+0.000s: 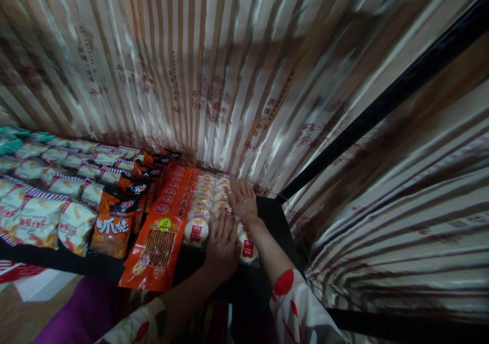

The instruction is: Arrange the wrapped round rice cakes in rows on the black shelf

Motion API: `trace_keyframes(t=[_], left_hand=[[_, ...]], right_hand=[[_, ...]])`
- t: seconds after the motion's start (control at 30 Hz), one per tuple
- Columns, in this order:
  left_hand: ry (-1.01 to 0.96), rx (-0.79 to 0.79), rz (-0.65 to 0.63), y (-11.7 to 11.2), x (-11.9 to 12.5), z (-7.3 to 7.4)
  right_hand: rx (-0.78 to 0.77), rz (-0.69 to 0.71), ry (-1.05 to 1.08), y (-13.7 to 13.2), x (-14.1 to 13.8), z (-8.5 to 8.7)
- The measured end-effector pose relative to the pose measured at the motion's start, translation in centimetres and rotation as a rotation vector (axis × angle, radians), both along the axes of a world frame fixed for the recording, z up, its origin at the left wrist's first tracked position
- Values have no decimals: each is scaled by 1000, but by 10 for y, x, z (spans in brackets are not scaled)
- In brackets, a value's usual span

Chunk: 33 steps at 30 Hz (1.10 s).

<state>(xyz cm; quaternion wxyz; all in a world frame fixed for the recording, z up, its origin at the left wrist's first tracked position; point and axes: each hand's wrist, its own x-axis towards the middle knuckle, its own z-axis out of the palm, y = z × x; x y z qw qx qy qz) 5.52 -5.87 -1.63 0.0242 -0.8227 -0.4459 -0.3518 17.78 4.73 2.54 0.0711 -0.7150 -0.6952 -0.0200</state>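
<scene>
Rows of round white buns in clear wrappers with red labels [197, 230] lie on a black shelf [275, 216]. My left hand [221, 244] rests flat on the near packets, fingers stretched forward. My right hand [243, 200] lies flat on the packets farther back, fingers spread toward the curtain. Neither hand holds anything. A column of orange snack packets [158, 249] lies just left of the buns.
Further left lie dark orange packets [112, 232] and rows of white, red-striped snack bags [36, 219]. A striped satin curtain [214, 74] hangs behind the shelf. A black frame bar [382, 99] runs diagonally on the right. My sleeves are white with red spots.
</scene>
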Motion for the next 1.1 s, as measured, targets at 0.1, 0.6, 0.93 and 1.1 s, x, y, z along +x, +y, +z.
trace_keyframes(t=[0.1, 0.6, 0.93, 1.1], left_hand=[[5, -3, 25, 1, 4, -4], [24, -32, 49, 2, -5, -5], [61, 9, 16, -1, -3, -5], [68, 28, -52, -16, 11, 0]], right_hand=[[-18, 93, -15, 6, -12, 0], [-80, 104, 45, 9, -31, -15], [210, -77, 254, -28, 23, -3], [115, -31, 250, -48, 51, -19]])
